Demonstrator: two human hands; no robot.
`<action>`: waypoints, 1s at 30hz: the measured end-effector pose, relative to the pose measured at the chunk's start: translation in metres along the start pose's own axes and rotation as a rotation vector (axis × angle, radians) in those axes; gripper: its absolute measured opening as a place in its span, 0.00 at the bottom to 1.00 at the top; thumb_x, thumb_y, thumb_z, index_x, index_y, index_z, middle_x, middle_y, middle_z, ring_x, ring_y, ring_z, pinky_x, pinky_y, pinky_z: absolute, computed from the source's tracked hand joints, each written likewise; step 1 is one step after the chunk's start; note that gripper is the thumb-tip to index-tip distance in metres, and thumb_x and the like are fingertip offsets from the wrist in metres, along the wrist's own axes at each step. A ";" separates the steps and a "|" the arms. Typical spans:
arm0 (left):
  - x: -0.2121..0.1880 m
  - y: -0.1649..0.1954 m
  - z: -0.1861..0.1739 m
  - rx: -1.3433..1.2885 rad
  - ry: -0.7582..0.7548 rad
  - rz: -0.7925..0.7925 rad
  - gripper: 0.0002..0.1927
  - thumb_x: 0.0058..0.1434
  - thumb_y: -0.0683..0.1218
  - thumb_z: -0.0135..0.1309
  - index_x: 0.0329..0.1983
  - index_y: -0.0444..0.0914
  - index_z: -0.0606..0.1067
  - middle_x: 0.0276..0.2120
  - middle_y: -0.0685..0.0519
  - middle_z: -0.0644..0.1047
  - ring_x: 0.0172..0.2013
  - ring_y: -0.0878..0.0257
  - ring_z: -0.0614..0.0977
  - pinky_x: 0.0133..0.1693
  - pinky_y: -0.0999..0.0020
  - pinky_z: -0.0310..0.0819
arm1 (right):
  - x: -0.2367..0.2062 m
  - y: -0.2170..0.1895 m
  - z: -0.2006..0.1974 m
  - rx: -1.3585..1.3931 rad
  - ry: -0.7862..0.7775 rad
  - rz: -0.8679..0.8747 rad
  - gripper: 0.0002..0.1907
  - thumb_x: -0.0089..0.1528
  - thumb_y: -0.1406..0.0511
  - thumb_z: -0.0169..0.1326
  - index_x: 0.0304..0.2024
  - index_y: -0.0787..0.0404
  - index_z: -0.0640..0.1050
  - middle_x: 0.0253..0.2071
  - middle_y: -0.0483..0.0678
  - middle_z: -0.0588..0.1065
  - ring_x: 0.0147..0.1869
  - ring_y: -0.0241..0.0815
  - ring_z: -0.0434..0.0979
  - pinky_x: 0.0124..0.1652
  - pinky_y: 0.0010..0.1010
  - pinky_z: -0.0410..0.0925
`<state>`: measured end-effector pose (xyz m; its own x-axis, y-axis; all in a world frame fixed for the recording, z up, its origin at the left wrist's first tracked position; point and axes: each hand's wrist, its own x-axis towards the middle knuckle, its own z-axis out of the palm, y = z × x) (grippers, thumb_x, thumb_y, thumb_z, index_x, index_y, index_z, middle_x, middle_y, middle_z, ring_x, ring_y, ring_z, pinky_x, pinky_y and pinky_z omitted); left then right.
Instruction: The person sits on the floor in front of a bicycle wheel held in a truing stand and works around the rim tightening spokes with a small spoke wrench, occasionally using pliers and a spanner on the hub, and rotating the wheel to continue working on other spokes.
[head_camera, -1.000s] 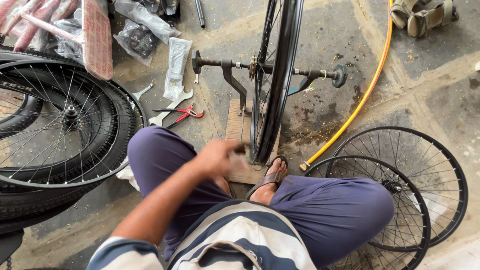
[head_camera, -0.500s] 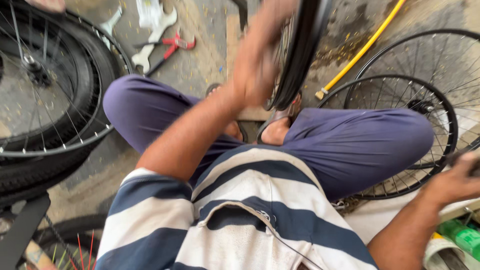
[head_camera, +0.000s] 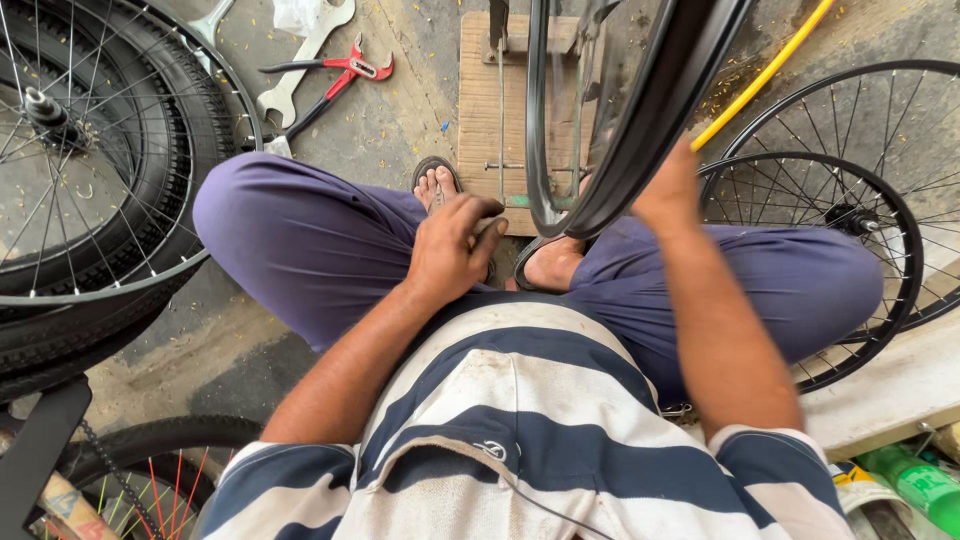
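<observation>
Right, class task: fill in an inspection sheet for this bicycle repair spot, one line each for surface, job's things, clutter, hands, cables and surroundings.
Surface: stained grey concrete floor with yellow flecks.
Job's things: black bicycle wheel rim upright over a pale wooden board.
Clutter: red-handled pliers and a silver flat spanner lying together.
Hands: left hand curled low near the rim's bottom, grip unclear; right hand against the rim's edge.
Cables: yellow hose running diagonally; no cables seen.
Surroundings: spoked wheel with black tyre to the left, bare black spoked rims to the right, green bottle.
</observation>
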<state>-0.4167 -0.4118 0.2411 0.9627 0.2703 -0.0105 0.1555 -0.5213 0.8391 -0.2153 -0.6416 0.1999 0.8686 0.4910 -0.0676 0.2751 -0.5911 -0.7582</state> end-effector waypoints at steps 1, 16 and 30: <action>0.001 0.001 0.001 0.015 0.002 0.019 0.09 0.64 0.46 0.60 0.44 0.38 0.77 0.38 0.48 0.79 0.40 0.48 0.81 0.41 0.57 0.75 | -0.002 0.009 0.017 0.059 -0.007 -0.098 0.13 0.70 0.60 0.61 0.47 0.64 0.79 0.38 0.50 0.79 0.40 0.42 0.78 0.41 0.38 0.71; 0.010 -0.008 0.016 0.030 -0.077 0.069 0.10 0.63 0.47 0.61 0.43 0.39 0.77 0.37 0.49 0.79 0.40 0.50 0.81 0.40 0.56 0.75 | -0.014 0.073 0.069 -0.091 -0.260 -0.082 0.13 0.72 0.59 0.56 0.45 0.64 0.75 0.35 0.51 0.72 0.35 0.39 0.73 0.34 0.32 0.69; 0.007 -0.015 0.019 0.050 -0.094 0.067 0.11 0.63 0.47 0.61 0.45 0.39 0.77 0.37 0.49 0.79 0.40 0.49 0.81 0.40 0.56 0.75 | -0.011 0.076 0.064 0.497 -0.303 0.565 0.18 0.73 0.53 0.53 0.43 0.62 0.75 0.29 0.49 0.74 0.29 0.38 0.76 0.29 0.30 0.71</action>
<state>-0.4083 -0.4174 0.2185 0.9875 0.1577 -0.0076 0.0983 -0.5762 0.8114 -0.2307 -0.6510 0.1016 0.6528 0.3973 -0.6450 -0.4490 -0.4828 -0.7519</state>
